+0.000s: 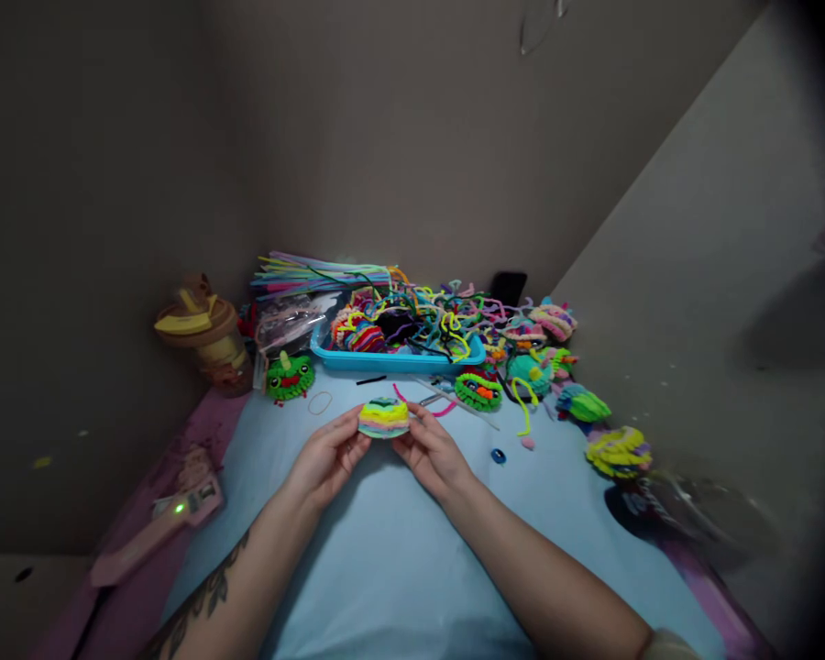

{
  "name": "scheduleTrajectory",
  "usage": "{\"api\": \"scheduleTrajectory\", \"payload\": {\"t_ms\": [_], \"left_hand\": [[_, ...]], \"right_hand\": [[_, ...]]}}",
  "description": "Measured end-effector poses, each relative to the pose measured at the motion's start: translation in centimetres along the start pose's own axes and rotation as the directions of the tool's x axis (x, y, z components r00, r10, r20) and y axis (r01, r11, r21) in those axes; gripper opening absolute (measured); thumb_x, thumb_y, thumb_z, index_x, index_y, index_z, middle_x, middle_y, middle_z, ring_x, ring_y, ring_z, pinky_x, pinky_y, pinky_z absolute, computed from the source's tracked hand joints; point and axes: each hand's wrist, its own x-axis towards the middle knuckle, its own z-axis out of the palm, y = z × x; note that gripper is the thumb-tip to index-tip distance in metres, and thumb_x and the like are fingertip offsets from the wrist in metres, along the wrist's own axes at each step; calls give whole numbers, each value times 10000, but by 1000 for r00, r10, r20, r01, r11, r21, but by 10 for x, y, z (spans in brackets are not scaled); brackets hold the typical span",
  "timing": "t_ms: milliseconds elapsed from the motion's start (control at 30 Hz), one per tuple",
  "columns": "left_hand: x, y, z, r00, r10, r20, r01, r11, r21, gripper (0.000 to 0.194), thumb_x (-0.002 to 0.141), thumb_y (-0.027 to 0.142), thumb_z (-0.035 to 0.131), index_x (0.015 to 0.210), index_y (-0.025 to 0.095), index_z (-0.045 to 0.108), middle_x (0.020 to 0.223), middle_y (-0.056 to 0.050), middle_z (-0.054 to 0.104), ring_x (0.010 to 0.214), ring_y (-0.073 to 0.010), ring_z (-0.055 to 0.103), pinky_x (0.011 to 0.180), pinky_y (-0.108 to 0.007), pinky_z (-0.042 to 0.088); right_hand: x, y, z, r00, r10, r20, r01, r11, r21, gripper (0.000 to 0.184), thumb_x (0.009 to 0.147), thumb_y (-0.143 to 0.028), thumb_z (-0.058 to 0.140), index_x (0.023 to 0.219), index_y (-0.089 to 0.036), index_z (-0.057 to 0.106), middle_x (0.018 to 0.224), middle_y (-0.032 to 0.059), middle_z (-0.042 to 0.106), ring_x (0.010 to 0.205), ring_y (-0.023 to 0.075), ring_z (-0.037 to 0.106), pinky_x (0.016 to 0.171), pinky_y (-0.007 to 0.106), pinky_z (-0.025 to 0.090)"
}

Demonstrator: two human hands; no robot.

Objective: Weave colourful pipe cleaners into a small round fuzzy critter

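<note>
Between both hands is a small rounded piece with fuzzy stripes of yellow, green, pink and pale blue [383, 419], which looks made of pipe cleaners. My left hand [332, 451] grips its left edge between thumb and fingers. On the opposite edge, my right hand [436, 451] pinches it the same way. The piece is raised over the light blue table cover [399, 559]. Just behind it lie a pink pipe cleaner [445, 411] and a thin grey rod [481, 417]. A small dark blue ring-shaped bit [499, 456] rests right of my right hand.
A blue tray [399, 365] heaped with colourful pipe-cleaner pieces stands at the back. Left are a tumbler [210, 344], a green frog-like figure [290, 377] and a pink device with a lit green light [171, 522]. More fuzzy pieces, one yellow [619, 453], line the right side.
</note>
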Motion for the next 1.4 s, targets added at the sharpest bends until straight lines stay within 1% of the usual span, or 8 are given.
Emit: {"api": "scheduleTrajectory", "payload": {"t_ms": [133, 233, 433, 533, 633, 867, 1133, 1400], "left_hand": [[-1, -1, -1, 999, 2, 41, -8, 990, 139, 332, 766, 123, 624, 1097, 153, 614, 994, -66, 681, 693, -84, 638, 626, -168, 541], [2, -3, -7, 989, 139, 46, -145, 892, 428, 429, 740, 241, 668, 1152, 163, 581, 1070, -81, 648, 743, -118, 625, 634, -223, 529], [15, 0, -27, 828, 473, 302, -420, 165, 893, 286, 773, 229, 547, 1028, 148, 648, 1083, -112, 609, 1014, -234, 564, 928, -421, 442], [19, 3, -32, 797, 474, 376, -431, 10, 902, 289, 804, 186, 475, 1033, 147, 645, 1106, -121, 598, 1078, -237, 540, 982, -424, 404], [18, 10, -36, 805, 442, 395, -437, -9, 900, 330, 808, 153, 433, 1079, 139, 622, 1130, -129, 602, 1090, -237, 542, 977, -421, 412], [11, 13, -34, 838, 231, 494, -492, -68, 868, 671, 678, 249, 698, 1307, 202, 467, 1312, -134, 531, 1212, -301, 466, 1024, -488, 352], [14, 16, -41, 834, 228, 503, -498, -86, 863, 605, 712, 232, 663, 1291, 203, 487, 1266, -126, 567, 1156, -275, 518, 986, -441, 402], [17, 30, -46, 884, 250, 396, -378, -118, 918, 270, 719, 196, 619, 988, 188, 650, 884, -60, 689, 802, -209, 623, 714, -297, 472]], "right_hand": [[0, -6, -6, 998, -58, 35, 64, 984, -168, 428, 712, -248, 737, 1107, -208, 575, 831, 2, 679, 717, 118, 640, 663, 240, 530], [4, -7, -14, 988, -138, 64, 152, 914, -377, 399, 720, -238, 713, 1100, -190, 602, 786, -9, 637, 661, 99, 609, 616, 207, 498], [8, -5, -23, 977, -183, 107, 199, 611, -766, 325, 709, -150, 614, 1023, -218, 664, 1009, 33, 563, 592, 70, 540, 571, 235, 485], [7, -6, -26, 956, -260, 140, 253, 481, -840, 355, 714, -121, 563, 1030, -245, 667, 1108, 50, 513, 653, 85, 541, 617, 257, 506], [7, -7, -29, 941, -295, 166, 289, 448, -846, 360, 726, -115, 532, 1035, -251, 655, 1100, 51, 519, 693, 99, 550, 666, 275, 519], [5, -7, -23, 925, -289, 249, 354, 411, -840, 440, 688, -99, 589, 1097, -255, 633, 1115, 65, 543, 762, 136, 567, 608, 265, 506], [5, -5, -26, 938, -244, 245, 327, 397, -858, 492, 737, -73, 522, 1190, -256, 589, 1085, 57, 633, 881, 165, 603, 767, 322, 515], [1, -8, -19, 907, -248, 339, 410, 344, -844, 495, 700, -44, 508, 1122, -266, 641, 1147, 55, 632, 1001, 199, 603, 830, 357, 517]]}}
